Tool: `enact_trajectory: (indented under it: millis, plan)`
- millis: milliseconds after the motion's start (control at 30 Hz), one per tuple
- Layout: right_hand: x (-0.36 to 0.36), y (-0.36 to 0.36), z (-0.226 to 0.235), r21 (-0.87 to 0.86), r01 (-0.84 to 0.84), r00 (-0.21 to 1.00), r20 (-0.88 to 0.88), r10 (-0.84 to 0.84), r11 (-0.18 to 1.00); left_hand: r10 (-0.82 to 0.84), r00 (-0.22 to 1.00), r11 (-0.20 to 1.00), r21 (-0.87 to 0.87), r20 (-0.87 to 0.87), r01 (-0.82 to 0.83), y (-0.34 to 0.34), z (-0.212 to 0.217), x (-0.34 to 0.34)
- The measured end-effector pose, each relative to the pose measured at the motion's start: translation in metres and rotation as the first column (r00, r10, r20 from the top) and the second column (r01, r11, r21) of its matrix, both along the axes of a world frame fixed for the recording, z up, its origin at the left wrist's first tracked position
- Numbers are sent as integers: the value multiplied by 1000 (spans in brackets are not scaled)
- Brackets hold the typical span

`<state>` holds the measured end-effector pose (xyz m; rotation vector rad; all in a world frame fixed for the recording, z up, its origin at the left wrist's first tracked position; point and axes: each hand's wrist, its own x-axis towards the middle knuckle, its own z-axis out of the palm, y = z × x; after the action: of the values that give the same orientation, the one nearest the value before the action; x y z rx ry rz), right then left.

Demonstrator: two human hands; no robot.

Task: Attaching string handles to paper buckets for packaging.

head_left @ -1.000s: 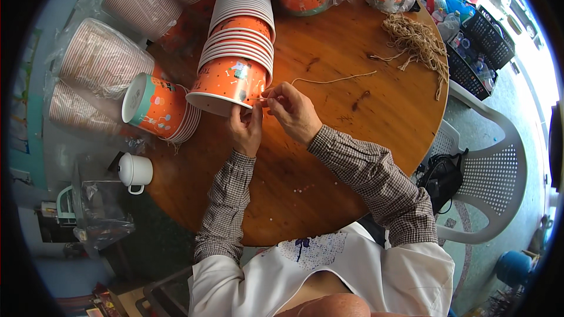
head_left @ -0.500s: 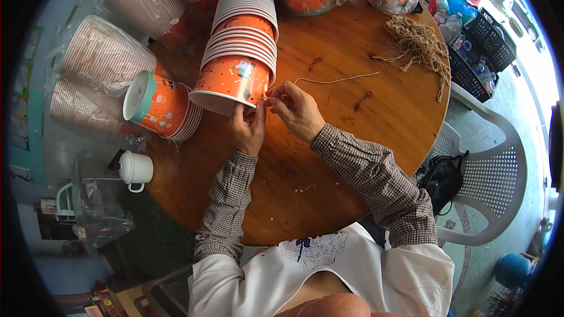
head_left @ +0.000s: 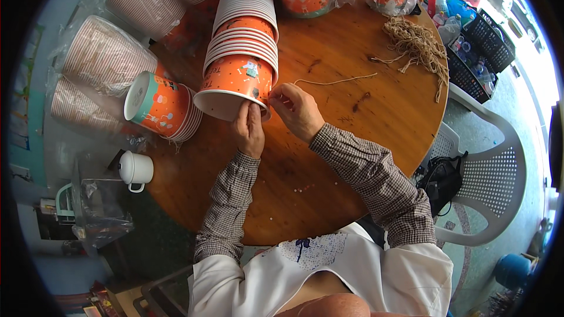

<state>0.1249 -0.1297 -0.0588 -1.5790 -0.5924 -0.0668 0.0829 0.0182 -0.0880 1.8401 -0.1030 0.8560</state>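
Observation:
An orange paper bucket (head_left: 238,76) with a white rim lies on its side, open mouth toward me, at the near end of a long nested stack (head_left: 244,9). My left hand (head_left: 249,131) is closed on the lower right of its rim, fingertips reaching into the mouth. Close against the bucket's right side, my right hand (head_left: 298,111) pinches with thumb and forefinger. A beige string (head_left: 338,81) runs from behind that hand to the right across the table; its end at my fingertips is too small to make out.
Left of the stack lies a shorter bucket stack (head_left: 161,105). Plastic-wrapped stacks (head_left: 106,53) line the far and left edges of the round wooden table (head_left: 311,199). A bundle of strings (head_left: 414,44) lies at far right. A white lidded mug (head_left: 136,168) stands at left; a plastic chair (head_left: 490,179) at right.
The bucket's mouth has turned and shifted slightly right. My left fingers have moved up inside the rim, and my right fingertips have drawn slightly away from the left hand.

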Motion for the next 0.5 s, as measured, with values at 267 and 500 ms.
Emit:
enact_trajectory:
  millis: [267, 500]
  plan:
    - [0, 2, -3, 1, -6, 1000, -17, 6, 1000, 138, 978, 925, 331, 158, -184, -4, 19, -9]
    - [1, 2, -7, -86, -56, 998, -26, 54, 995, -200, 954, 968, 193, 222, 159, -15, 29, -17]
